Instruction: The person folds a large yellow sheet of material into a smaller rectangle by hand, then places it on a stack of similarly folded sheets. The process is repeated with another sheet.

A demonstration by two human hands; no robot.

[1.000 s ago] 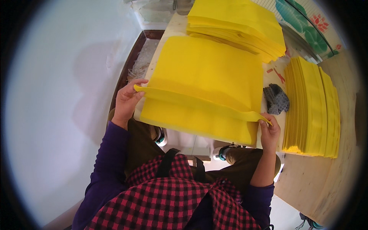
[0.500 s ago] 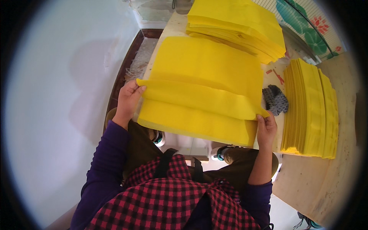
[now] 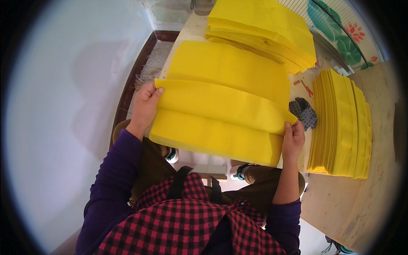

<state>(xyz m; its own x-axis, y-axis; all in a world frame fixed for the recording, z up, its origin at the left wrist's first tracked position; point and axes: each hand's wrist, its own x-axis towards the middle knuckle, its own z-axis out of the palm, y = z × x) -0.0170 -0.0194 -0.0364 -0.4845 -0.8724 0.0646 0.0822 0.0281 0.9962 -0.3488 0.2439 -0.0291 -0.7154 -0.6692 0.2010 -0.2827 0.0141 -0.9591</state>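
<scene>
A large yellow sheet [image 3: 221,110] lies on the table in front of me, partly folded so a raised fold runs across its middle. My left hand [image 3: 145,104] pinches the fold's left end. On the right, my right hand [image 3: 293,138] grips the fold's other end near the sheet's edge. Both hands hold the fold a little above the sheet's lower part, which hangs over the near table edge.
A thick stack of yellow sheets [image 3: 263,29] lies at the back. Another stack of folded yellow sheets [image 3: 342,123] sits on the wooden table [image 3: 382,178] to the right. A dark patterned cloth [image 3: 304,111] lies between sheet and stack. A white wall is at left.
The fold has been drawn toward me and flattened lower over the sheet. Both hands have moved nearer to my body with it.
</scene>
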